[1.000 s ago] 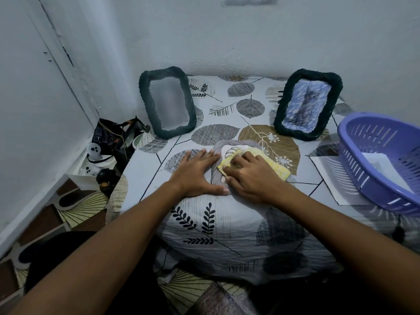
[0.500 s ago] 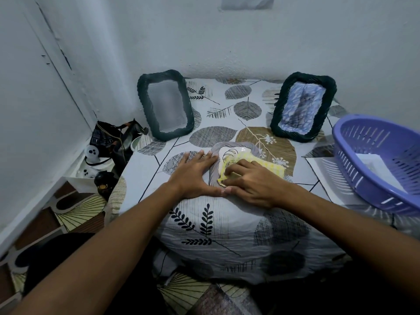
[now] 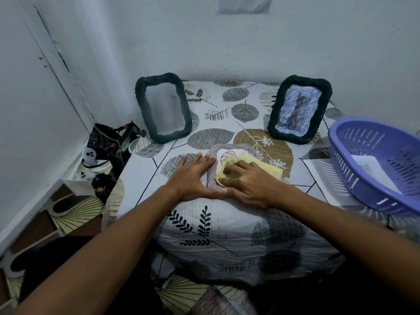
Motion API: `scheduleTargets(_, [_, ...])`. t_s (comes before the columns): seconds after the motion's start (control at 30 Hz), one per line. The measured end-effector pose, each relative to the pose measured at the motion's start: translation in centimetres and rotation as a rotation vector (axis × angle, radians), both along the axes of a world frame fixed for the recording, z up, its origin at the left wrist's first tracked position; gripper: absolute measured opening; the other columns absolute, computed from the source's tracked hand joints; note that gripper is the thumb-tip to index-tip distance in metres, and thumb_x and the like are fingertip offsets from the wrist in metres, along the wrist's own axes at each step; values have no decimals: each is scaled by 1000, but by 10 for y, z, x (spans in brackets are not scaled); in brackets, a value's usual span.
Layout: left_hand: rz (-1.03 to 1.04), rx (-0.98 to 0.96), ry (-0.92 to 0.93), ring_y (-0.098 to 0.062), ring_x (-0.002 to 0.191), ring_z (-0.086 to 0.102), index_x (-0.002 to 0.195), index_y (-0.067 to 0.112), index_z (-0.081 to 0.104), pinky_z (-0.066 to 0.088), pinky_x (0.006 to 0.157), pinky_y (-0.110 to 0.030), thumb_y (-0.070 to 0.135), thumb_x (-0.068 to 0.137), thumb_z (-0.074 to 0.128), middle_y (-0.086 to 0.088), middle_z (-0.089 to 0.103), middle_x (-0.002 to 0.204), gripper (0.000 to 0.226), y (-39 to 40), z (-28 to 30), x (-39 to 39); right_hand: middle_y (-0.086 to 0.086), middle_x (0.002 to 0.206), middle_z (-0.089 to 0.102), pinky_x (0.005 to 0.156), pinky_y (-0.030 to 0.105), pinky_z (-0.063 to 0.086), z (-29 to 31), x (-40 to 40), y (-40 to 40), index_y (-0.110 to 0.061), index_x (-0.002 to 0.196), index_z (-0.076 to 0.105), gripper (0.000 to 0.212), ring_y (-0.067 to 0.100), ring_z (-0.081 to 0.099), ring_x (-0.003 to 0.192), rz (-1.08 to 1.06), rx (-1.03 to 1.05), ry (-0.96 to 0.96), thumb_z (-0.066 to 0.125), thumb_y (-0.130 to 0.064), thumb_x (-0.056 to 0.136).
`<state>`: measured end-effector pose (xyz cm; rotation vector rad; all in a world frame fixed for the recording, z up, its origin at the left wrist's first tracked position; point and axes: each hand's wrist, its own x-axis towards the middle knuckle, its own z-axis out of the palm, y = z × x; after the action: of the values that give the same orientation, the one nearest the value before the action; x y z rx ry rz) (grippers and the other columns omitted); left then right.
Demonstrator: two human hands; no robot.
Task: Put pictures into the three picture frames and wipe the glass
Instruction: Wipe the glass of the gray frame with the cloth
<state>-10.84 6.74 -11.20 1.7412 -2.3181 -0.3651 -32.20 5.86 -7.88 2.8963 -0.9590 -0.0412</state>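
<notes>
A grey woven picture frame (image 3: 229, 148) lies flat on the table in front of me, a picture showing under its glass. My right hand (image 3: 246, 181) presses a yellow cloth (image 3: 266, 167) onto that glass with bent fingers. Flat beside the frame's left edge rests my left hand (image 3: 192, 176), its fingers straight and its thumb along the near rim. Two dark woven frames stand upright at the back: the left frame (image 3: 164, 108) looks grey and blank, the right frame (image 3: 299, 108) holds a blue-patterned picture.
A purple plastic basket (image 3: 384, 164) with a white sheet inside sits at the right, on top of a paper sheet (image 3: 322, 176). The table wears a leaf-patterned cloth (image 3: 211, 226). Bags and small items (image 3: 106, 153) crowd the floor corner at the left.
My right hand has slid the yellow cloth a little to the left across the glass. The left hand stays beside the frame.
</notes>
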Motion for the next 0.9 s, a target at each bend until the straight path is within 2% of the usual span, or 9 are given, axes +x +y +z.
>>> scheduleTargets(0.1, [4,10,5,-9,147,3,152,30,17,-6,120,-42,93,48,41,5,13,160,124,1,2,0,5,126,57,83,40,44,-1,-14,5,-26,124,61,61,24,50,113,38,11,-59,18,-57,97])
scheduleTargets(0.2, [-3,20,-15,-11,148,3,152,30,14,-6,120,-42,93,46,39,3,11,160,126,0,3,0,4,125,59,83,39,45,-4,-29,1,-27,124,62,58,23,52,113,-22,-2,-50,19,-57,97])
scheduleTargets(0.33, [-2,30,-13,-12,148,2,152,30,14,-8,119,-41,93,45,39,3,10,160,127,0,4,0,4,134,54,90,41,43,2,-38,-8,-29,130,56,80,25,44,123,-152,19,3,-2,-67,90])
scheduleTargets(0.4, [-2,34,-17,-12,148,2,152,30,14,-8,118,-40,93,45,39,4,10,160,126,0,4,0,3,138,49,94,41,39,3,-36,-12,-31,132,54,84,24,39,127,-206,6,1,-3,-69,84])
scheduleTargets(0.5, [-4,37,-24,-11,148,1,152,31,12,-8,118,-40,93,46,38,5,10,161,126,0,5,0,4,141,44,98,42,35,4,-26,-18,-33,136,49,80,24,34,130,-258,9,2,-1,-68,84])
scheduleTargets(0.57, [-9,36,-25,-11,148,2,152,31,12,-8,118,-40,92,46,38,5,10,161,125,0,5,0,6,142,42,101,44,33,4,-17,-21,-33,138,46,70,26,32,132,-275,22,12,9,-68,90])
scheduleTargets(0.67, [-11,25,-17,-11,148,2,152,31,14,-8,118,-40,92,46,39,5,11,160,125,1,4,0,7,145,40,102,46,29,5,0,-17,-32,138,45,80,25,32,133,-234,55,1,0,-69,83])
scheduleTargets(0.8, [-10,13,7,-10,147,3,152,32,15,-6,119,-41,93,46,42,5,13,160,124,0,3,0,9,150,36,105,46,26,3,13,-3,-28,138,45,76,26,29,137,-158,94,-44,2,-65,87])
scheduleTargets(0.9, [-8,13,8,-10,148,3,152,31,16,-6,119,-41,92,46,42,5,13,160,124,0,3,0,7,153,32,110,43,21,-1,7,1,-29,141,42,60,25,23,142,-162,104,-80,16,-59,96])
